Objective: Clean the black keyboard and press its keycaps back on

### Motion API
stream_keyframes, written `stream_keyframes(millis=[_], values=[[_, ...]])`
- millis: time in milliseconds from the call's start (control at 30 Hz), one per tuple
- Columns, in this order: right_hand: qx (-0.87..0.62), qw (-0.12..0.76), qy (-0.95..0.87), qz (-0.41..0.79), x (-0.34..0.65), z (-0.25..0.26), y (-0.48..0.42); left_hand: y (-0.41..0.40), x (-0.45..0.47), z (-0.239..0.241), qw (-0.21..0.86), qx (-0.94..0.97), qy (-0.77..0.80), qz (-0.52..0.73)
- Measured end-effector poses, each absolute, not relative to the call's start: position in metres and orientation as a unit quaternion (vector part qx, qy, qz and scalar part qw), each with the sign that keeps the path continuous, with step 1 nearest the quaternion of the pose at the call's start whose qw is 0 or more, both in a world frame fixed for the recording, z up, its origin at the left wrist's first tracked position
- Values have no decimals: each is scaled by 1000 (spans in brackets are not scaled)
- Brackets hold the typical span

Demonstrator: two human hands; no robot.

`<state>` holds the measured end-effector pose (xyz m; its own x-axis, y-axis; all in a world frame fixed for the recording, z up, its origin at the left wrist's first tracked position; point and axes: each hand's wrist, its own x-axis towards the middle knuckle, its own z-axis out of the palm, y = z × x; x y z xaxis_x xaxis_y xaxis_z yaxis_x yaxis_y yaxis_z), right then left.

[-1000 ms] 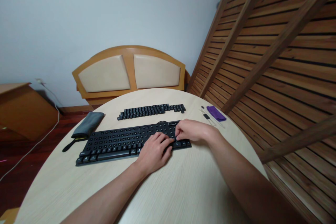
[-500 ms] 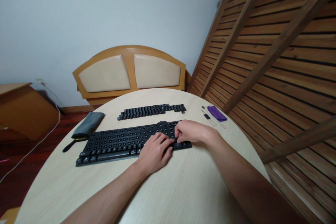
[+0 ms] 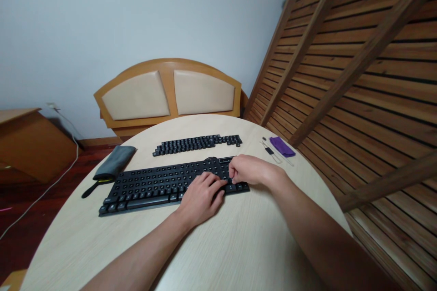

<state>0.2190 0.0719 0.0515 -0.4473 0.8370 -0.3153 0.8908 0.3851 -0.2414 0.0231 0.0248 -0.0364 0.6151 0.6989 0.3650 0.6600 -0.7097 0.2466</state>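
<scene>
A black keyboard (image 3: 141,186) lies on the round table; its upper rows show bare switch sockets, while keycaps sit on the lower rows. My left hand (image 3: 202,196) rests across its front right part, fingers stretched out, index fingertip touching the number pad. Over that same number pad my right hand (image 3: 248,169) is closed, with bent fingers pressed down onto it. Whatever those fingertips may hold is hidden. Behind the keyboard, loose black keycaps (image 3: 186,144) are lined up in rows, with a gap toward the right end.
On the right of the pale table (image 3: 218,254) lie a wire keycap puller (image 3: 269,150), a purple cloth (image 3: 282,147) and a small black piece (image 3: 264,138). A grey pouch (image 3: 116,162) lies at the left. Wooden slats (image 3: 341,100) lean at the right.
My right hand has shifted very slightly to the right over the number pad. The left hand stays in place.
</scene>
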Motion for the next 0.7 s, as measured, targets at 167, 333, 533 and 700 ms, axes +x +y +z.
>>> stream_keyframes(millis=[167,333,533,700], values=[[531,79,830,-147,215,51,69,25,25,-37,41,898,380,217],[524,84,839,-117,214,51,68,23,26,-34,33,903,374,209],[527,82,835,-133,214,51,70,21,27,-30,15,910,369,189],[530,84,832,-140,213,52,69,21,28,-30,13,908,373,190]])
